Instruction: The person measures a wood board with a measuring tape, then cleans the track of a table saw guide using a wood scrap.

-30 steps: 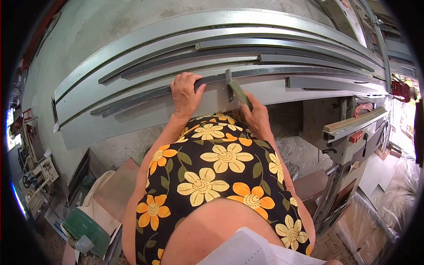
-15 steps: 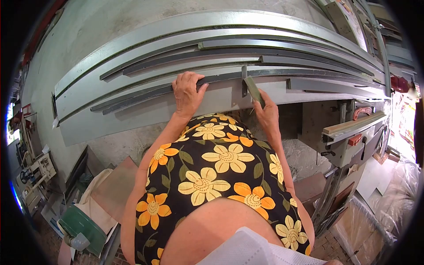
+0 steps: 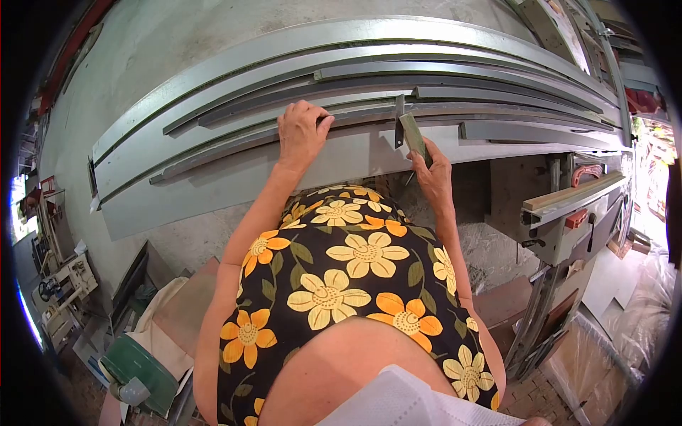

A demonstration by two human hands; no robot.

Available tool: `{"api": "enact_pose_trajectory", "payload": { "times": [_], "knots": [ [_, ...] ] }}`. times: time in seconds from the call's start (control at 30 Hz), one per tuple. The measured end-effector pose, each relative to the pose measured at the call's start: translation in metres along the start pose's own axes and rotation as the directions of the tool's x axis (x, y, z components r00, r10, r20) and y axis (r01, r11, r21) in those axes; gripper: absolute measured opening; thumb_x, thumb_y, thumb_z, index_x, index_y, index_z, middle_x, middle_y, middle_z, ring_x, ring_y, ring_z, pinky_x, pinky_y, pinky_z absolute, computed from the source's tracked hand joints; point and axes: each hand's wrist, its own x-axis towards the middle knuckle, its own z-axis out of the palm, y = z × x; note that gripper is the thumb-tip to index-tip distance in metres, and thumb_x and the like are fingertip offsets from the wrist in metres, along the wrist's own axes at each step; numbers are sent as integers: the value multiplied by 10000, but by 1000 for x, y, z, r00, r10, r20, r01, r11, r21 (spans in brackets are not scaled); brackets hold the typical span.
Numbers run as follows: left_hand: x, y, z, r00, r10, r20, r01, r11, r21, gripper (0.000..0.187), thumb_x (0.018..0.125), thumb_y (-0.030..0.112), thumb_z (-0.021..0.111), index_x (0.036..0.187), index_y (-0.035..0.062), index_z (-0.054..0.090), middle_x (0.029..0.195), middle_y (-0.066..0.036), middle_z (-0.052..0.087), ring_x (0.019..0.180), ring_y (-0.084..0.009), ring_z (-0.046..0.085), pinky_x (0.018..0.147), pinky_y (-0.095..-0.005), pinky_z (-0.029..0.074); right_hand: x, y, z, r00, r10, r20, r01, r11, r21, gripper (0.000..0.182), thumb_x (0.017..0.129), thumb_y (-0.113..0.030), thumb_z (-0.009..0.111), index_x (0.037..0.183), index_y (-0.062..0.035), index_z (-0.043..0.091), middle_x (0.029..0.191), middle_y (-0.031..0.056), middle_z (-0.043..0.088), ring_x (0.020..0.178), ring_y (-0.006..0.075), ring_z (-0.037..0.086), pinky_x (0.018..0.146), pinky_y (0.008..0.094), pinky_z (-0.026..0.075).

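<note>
A long dark strip lies lengthwise over a wide pale board, among several other metal-looking strips. The left hand rests over the long dark strip, its fingers bent and close together across the top, the thumb apart from them on the side nearer the body.

To the right of it, the right hand grips the wooden block of a small square, thumb and fingers closed about the block's near end. The square's flat metal blade stands across the strip. A thin, dark pointed thing pokes out by this hand; what it is, I cannot tell.

A shorter grey piece lies on the board, right of the square. Beyond the board's near edge on the right, a wooden bar sits on a stand, with a red clamp behind it and a small red block below.

At lower left is a rounded green housing, perhaps a container; its inside is hidden. A pale cloth lies beside it.
</note>
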Motion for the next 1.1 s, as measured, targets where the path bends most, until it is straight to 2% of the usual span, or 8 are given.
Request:
{"api": "enact_pose_trajectory", "payload": {
  "times": [0.07,0.17,0.27,0.37,0.57,0.77,0.87,1.1],
  "knots": [
    [1,-3,0,1000,13,10,-13,999,-46,160,794,243,727,861,104,685,904,-43,596,939,-253,551,808,-417,391,-1,-2,5,998,68,2,-68,994,82,360,894,-127,607,1233,-8,584,1000,128,685,863,194,638,812,320,499],
    [-1,1,-4,998,-6,68,14,993,-118,164,781,230,737,856,99,672,898,-44,593,920,-249,557,804,-402,392,5,-16,10,991,135,4,-132,958,256,364,909,-121,600,1252,-5,572,940,76,669,809,119,612,716,272,510],
    [-10,3,-2,998,17,63,-7,989,-151,181,759,202,752,868,100,649,886,-41,583,894,-244,557,792,-396,389,15,-13,20,997,49,-67,-20,922,388,344,944,-143,585,1270,-37,559,812,27,630,660,61,549,591,213,455],
    [-20,10,-3,999,42,26,-38,991,-128,210,740,175,763,877,103,620,872,-36,570,889,-241,547,782,-396,385,28,-15,23,995,60,-77,-17,886,463,308,943,-162,597,1219,-27,577,783,25,625,635,59,548,567,207,455],
    [-29,16,3,994,105,-39,-109,990,-93,246,736,146,760,924,100,608,893,-41,580,894,-236,555,796,-385,398,44,5,26,994,112,4,-98,853,513,234,932,-182,607,1095,-15,603,736,16,612,637,69,559,571,220,472],
    [-25,23,5,973,216,-77,-223,969,-107,293,737,154,766,995,133,629,958,-41,570,970,-243,535,828,-388,389,44,9,29,996,94,-7,-76,845,529,259,939,-251,634,1069,-30,600,730,24,618,596,69,559,546,210,468],
    [-24,22,16,955,278,-106,-291,947,-137,226,745,144,758,938,126,642,949,-34,576,952,-243,539,815,-383,391,45,10,28,996,88,-3,-74,849,523,264,939,-258,635,1069,-31,601,734,24,619,601,71,564,550,210,472],
    [-24,23,22,945,280,-167,-302,945,-125,140,737,113,746,825,106,637,926,-29,593,926,-243,550,804,-380,395,46,9,29,996,88,-24,-63,857,511,276,934,-233,623,1089,-6,607,718,27,614,611,77,566,567,232,470]
  ]
}}
